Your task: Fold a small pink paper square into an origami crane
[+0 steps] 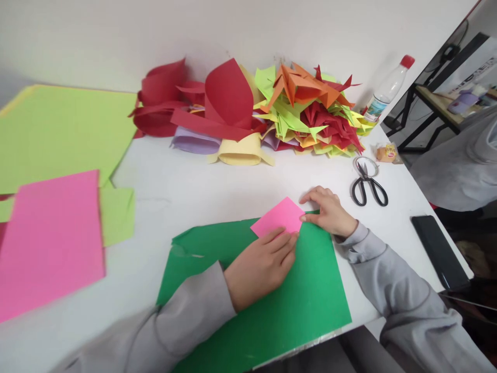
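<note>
Small pink paper (280, 213) near centre, lying across the far edge of the green sheet (310, 295), partly over the white worktop (209, 191). Left grip (264, 267) laid over the paper's near side, fingers extended; thumb hidden, so cannot tell whether pinching or only pressing. Right grip (329, 212) part-open, thumb at the paper's right corner, forefinger apart and curved above; no firm hold visible. For good handling, as a judgement: press with flat left fingers, keep the corner square with light right fingertips, avoid skidding; better wholly on green, for even backing.

Pink paper smooth, matt, crisp-edged, four-sided; cannot tell single or doubled. Green sheet stiff-looking, broad, ragged at far-left corner. Beyond: spiky folded pieces (297, 93) in orange, lime and red; curled red pieces (229, 93), wide and rounded. To the right: metal scissors (365, 178) with black loop handles, glossy dark phone (440, 252), clear bottle (392, 85) with red cap. Left: large pink sheet (58, 238), flat, over lime sheets (70, 134).
</note>
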Available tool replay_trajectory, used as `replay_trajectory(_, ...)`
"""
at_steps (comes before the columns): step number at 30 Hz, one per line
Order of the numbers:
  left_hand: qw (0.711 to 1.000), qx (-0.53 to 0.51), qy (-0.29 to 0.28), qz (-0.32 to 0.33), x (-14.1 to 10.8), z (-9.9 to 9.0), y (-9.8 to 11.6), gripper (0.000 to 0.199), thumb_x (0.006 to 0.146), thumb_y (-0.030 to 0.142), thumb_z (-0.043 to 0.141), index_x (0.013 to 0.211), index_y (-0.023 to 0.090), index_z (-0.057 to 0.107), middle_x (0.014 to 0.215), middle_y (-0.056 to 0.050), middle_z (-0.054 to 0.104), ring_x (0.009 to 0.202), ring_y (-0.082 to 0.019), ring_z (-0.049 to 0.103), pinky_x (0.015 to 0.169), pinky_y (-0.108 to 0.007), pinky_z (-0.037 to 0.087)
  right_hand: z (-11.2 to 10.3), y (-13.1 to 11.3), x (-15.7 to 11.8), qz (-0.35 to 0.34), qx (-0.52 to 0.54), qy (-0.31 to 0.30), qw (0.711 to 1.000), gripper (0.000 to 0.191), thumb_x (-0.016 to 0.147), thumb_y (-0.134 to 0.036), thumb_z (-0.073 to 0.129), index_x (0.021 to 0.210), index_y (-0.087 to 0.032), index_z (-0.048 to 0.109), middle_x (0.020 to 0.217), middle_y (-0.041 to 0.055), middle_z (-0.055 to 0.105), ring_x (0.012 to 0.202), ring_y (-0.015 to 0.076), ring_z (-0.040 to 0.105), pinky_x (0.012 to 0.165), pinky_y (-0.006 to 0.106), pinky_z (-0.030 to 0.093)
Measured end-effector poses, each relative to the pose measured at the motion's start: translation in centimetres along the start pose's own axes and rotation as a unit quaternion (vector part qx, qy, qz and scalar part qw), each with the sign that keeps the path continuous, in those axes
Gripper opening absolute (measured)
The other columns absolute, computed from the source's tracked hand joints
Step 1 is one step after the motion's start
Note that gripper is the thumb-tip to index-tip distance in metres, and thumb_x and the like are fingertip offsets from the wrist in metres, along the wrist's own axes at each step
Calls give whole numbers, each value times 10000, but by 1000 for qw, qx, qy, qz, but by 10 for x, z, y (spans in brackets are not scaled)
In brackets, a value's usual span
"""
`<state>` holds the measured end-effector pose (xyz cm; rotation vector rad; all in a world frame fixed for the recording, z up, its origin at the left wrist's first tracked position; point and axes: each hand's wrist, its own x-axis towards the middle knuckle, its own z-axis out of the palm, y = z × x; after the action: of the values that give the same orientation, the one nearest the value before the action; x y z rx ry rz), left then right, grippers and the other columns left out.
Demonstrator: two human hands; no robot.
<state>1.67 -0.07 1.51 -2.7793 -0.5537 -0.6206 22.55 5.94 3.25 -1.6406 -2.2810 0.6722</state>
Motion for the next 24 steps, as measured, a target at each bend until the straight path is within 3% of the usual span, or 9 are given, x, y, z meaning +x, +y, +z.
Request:
replay_trajectory(5, 999, 2, 48, 16, -2, -4, 5, 334, 923, 50, 344, 907, 35, 678, 969, -175, 717, 898, -226, 630, 880, -372, 526, 2, 5, 3, -5, 12, 10, 1000, 228, 774, -258, 740, 982, -256, 647, 1045, 26, 609, 998, 240, 522, 889, 405, 340)
replay_trajectory(14, 997, -31, 74, 20, -5, -9, 8, 374, 922, 54, 335, 786, 88, 682, 848, -140, 727, 789, -194, 614, 827, -342, 546, 4, 9, 6, -13, 18, 13, 1000, 181, 798, -215, 698, 969, -261, 663, 1024, 21, 611, 987, 234, 525, 886, 407, 331)
replay_trajectory(24, 995, -57, 56, 56, -9, -16, 12, 358, 892, 69, 366, 729, 120, 680, 773, -136, 708, 771, -211, 615, 751, -341, 531, 3, 7, 6, -1, 9, 7, 1000, 173, 798, -208, 689, 960, -269, 669, 1003, 19, 604, 973, 234, 523, 865, 403, 334)
